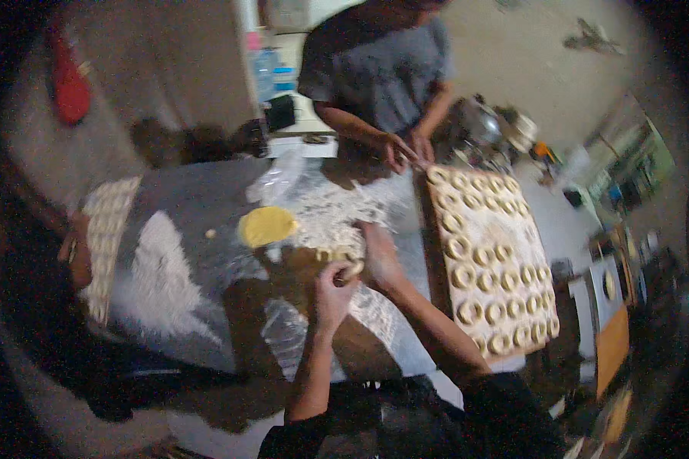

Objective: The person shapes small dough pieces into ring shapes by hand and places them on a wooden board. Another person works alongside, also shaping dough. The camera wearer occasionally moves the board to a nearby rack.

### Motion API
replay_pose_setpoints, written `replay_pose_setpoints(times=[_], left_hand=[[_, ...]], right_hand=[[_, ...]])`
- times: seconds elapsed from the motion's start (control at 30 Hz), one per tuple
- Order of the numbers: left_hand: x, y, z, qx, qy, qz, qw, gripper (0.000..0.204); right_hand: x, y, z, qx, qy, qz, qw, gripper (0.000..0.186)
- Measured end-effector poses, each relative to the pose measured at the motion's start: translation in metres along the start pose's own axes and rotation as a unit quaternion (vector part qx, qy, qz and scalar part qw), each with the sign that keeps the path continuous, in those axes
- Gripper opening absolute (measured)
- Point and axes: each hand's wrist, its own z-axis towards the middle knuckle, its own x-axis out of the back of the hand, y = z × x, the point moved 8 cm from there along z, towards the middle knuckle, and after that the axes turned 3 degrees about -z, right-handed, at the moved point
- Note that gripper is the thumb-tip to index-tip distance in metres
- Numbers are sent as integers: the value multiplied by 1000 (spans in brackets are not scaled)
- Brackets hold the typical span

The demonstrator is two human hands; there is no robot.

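Note:
My left hand (334, 294) is closed on a pale dough ring (351, 270) near the middle of the table. Beside it, on the right, my right hand (379, 254) reaches over the floured surface; its fingers are blurred, and whether they grip anything is unclear. Small pieces of dough (325, 253) lie just beyond my left hand. A flat yellow round (268, 226), perhaps dough, rests farther left. Many dough rings (496, 310) sit in rows on a floured board (497, 232) at my right.
A heap of flour (161, 268) spreads over the left of the grey table (214, 183). Clear plastic (282, 333) lies near my left forearm. Across the table stands a person (383, 76), hands by the board. Another person's hand (79, 249) is beside a second dough-covered board (109, 229).

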Motion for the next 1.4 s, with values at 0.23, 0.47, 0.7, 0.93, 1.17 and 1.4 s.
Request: replay_pose_setpoints(times=[0.23,0.47,0.7,0.93,1.17,1.4], left_hand=[[-5,10,-5,-175,150,5,973,45],[-76,17,4,-43,53,-297,952,33],[-236,53,0,-116,-34,25,992,31],[-386,73,18,-240,-71,-33,968,20],[-497,61,28,-130,-165,74,975,26],[-542,67,26,-100,-188,62,975,30]], right_hand=[[-4,-15,-31,-86,-232,740,625,50],[71,39,-41,-27,-69,402,912,55],[152,158,-83,-60,93,605,788,52],[213,283,-133,-218,62,606,762,41],[274,369,-156,-238,142,492,825,49],[274,439,-174,-323,121,487,802,50]])
